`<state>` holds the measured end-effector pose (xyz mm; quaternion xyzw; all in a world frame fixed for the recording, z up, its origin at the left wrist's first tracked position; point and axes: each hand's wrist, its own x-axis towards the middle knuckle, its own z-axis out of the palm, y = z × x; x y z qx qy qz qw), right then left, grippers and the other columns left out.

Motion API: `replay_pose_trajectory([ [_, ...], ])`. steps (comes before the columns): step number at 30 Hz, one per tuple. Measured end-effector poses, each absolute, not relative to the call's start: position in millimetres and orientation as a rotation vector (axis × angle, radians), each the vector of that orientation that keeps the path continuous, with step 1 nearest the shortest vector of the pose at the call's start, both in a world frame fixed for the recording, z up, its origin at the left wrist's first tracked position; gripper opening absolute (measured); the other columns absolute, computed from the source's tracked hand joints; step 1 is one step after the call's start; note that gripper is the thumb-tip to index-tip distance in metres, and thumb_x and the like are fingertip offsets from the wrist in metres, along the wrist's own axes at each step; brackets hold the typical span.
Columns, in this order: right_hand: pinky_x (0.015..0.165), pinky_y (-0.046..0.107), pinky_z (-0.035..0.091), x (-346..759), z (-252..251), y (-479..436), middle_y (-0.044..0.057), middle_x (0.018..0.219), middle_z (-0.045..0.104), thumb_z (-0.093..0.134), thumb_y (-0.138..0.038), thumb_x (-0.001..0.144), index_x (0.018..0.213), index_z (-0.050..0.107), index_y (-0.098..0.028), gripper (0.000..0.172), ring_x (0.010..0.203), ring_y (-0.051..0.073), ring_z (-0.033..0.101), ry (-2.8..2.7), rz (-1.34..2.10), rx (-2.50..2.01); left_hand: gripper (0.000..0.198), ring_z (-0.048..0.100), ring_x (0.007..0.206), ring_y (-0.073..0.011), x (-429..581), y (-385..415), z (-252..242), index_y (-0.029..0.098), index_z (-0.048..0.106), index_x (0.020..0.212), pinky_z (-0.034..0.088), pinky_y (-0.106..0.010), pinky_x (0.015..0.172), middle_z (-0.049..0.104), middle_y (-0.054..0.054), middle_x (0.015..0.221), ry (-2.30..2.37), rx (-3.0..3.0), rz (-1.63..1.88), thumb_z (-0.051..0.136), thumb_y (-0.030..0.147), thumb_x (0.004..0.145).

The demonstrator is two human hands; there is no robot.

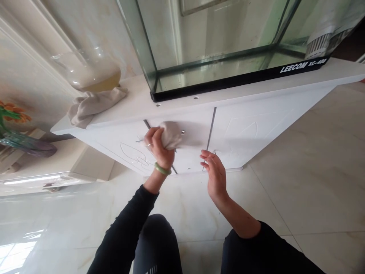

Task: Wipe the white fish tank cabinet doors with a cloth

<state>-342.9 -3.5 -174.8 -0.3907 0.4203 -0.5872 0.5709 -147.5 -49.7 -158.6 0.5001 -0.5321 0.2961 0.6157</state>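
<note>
Bunched in my left hand (pixel 159 146) is a pale cloth (pixel 171 134), slightly blurred, held at the front of the white cabinet (pixel 196 118). A green bangle (pixel 162 168) circles that wrist. The cloth is beside a small round knob (pixel 183 132) on the middle panel. My right hand (pixel 214 173) holds nothing; its fingers are apart and bent, close to the gap by the right door (pixel 248 129). I cannot tell whether its fingertips touch the door.
A glass fish tank (pixel 211 78) with a black base rim stands on the cabinet top. Left of it are a clear bowl (pixel 94 74) of yellowish liquid and a crumpled beige cloth (pixel 95 104). A glass vase (pixel 28 144) lies on the low unit at left. Pale floor tiles (pixel 285 182) surround the cabinet.
</note>
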Motion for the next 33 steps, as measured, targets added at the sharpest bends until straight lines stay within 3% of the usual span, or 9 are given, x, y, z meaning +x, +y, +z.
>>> replay_pose_trajectory([
  [4, 0.098, 0.045, 0.058, -341.8, -174.8, -5.8, 0.012, 0.137, 0.079, 0.069, -0.067, 0.098, 0.108, 0.077, -0.026, 0.043, 0.129, 0.03, 0.07, 0.979, -1.416, -0.932, 0.027, 0.06, 0.134, -0.0369, -185.4, -99.5, -183.3, 0.024, 0.074, 0.13, 0.045, -0.059, 0.12, 0.065, -0.017, 0.135, -1.375, 1.229, 0.619, 0.064, 0.022, 0.104],
  [7, 0.096, 0.044, 0.058, -341.0, -180.3, -11.5, 0.011, 0.132, 0.079, 0.069, -0.065, 0.097, 0.106, 0.077, -0.025, 0.041, 0.126, 0.03, 0.07, 0.994, -1.429, -0.947, 0.031, 0.062, 0.14, -0.0374, -212.8, -116.1, -184.1, 0.026, 0.078, 0.134, 0.048, -0.054, 0.12, 0.07, -0.017, 0.141, -1.721, 1.269, 0.585, 0.065, 0.019, 0.107],
  [12, 0.095, 0.044, 0.057, -339.7, -193.3, -18.4, 0.012, 0.131, 0.08, 0.072, -0.066, 0.092, 0.105, 0.078, -0.024, 0.044, 0.125, 0.03, 0.071, 1.05, -1.39, -0.9, 0.035, 0.064, 0.143, -0.031, -198.0, -121.0, -153.6, 0.03, 0.077, 0.139, 0.053, -0.046, 0.115, 0.073, -0.012, 0.145, -2.089, 1.171, 0.563, 0.053, 0.02, 0.115],
  [15, 0.096, 0.045, 0.057, -340.4, -198.4, -19.1, 0.012, 0.134, 0.08, 0.074, -0.067, 0.091, 0.103, 0.078, -0.025, 0.044, 0.129, 0.032, 0.071, 1.055, -1.362, -0.89, 0.027, 0.062, 0.142, -0.0318, -157.2, -106.1, -146.0, 0.03, 0.076, 0.135, 0.053, -0.05, 0.119, 0.071, -0.012, 0.143, -1.891, 1.286, 0.593, 0.059, 0.028, 0.114],
  [18, 0.096, 0.046, 0.058, -343.3, -202.9, -19.9, 0.012, 0.135, 0.08, 0.074, -0.069, 0.092, 0.104, 0.079, -0.025, 0.046, 0.129, 0.032, 0.071, 1.055, -1.322, -0.916, 0.024, 0.063, 0.132, -0.0319, -121.3, -82.8, -146.3, 0.031, 0.071, 0.133, 0.054, -0.054, 0.118, 0.067, -0.01, 0.138, -1.548, 1.24, 0.852, 0.069, 0.033, 0.108],
  [21, 0.095, 0.045, 0.058, -344.5, -209.7, -21.4, 0.012, 0.134, 0.079, 0.075, -0.071, 0.091, 0.105, 0.08, -0.025, 0.048, 0.127, 0.031, 0.072, 1.069, -1.294, -0.938, 0.023, 0.063, 0.125, -0.0307, -108.7, -69.1, -145.9, 0.029, 0.067, 0.133, 0.055, -0.056, 0.118, 0.065, -0.012, 0.134, -1.426, 1.156, 1.059, 0.065, 0.038, 0.112],
  [27, 0.093, 0.044, 0.058, -329.7, -221.4, -20.1, 0.012, 0.132, 0.08, 0.077, -0.069, 0.086, 0.104, 0.08, -0.024, 0.049, 0.125, 0.032, 0.073, 1.078, -1.228, -0.945, 0.035, 0.061, 0.136, -0.0358, -115.3, -82.2, -170.7, 0.024, 0.071, 0.135, 0.052, -0.062, 0.124, 0.067, -0.018, 0.14, -1.422, 1.449, 0.951, 0.066, 0.051, 0.112],
  [30, 0.093, 0.043, 0.057, -321.2, -221.7, -16.9, 0.011, 0.13, 0.081, 0.079, -0.07, 0.084, 0.102, 0.08, -0.023, 0.05, 0.125, 0.031, 0.072, 1.085, -1.224, -0.945, 0.026, 0.066, 0.131, -0.0346, -108.8, -70.5, -206.0, 0.027, 0.077, 0.129, 0.057, -0.058, 0.118, 0.072, -0.015, 0.137, -1.635, 1.513, 0.867, 0.071, 0.043, 0.109],
  [33, 0.095, 0.044, 0.056, -318.2, -221.4, -12.8, 0.01, 0.131, 0.08, 0.079, -0.07, 0.085, 0.103, 0.08, -0.024, 0.049, 0.123, 0.03, 0.072, 1.083, -1.232, -0.963, 0.026, 0.072, 0.119, -0.0271, -99.5, -35.0, -235.8, 0.028, 0.079, 0.129, 0.062, -0.046, 0.107, 0.077, -0.012, 0.128, -1.905, 1.447, 0.701, 0.06, 0.022, 0.112],
])
